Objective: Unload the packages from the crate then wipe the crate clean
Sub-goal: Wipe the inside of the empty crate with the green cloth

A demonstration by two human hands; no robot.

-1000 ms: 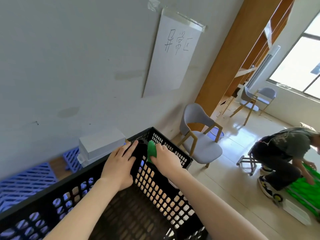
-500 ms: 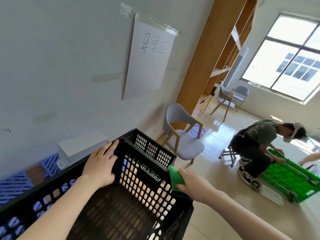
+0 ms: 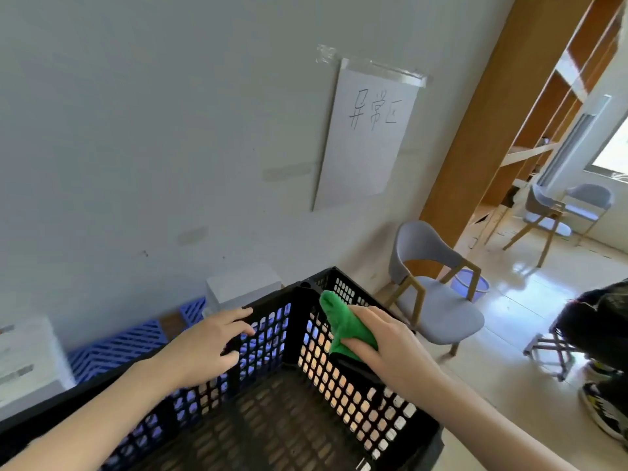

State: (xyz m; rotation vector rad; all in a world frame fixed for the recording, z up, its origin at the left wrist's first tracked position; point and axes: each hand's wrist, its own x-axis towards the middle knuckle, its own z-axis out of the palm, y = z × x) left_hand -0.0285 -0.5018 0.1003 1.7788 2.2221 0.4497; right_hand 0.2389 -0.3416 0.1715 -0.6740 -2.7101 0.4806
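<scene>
Head view: by a grey wall (image 3: 170, 130), left hand (image 3: 207, 345) grips black crate (image 3: 294, 321), right hand (image 3: 394, 348) clutches green cloth (image 3: 343, 324) on it.

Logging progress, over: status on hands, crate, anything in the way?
Left hand holds crate wall. Right hand presses green cloth on right wall, near far corner. Visible crate floor bare. Nothing blocking.
</scene>
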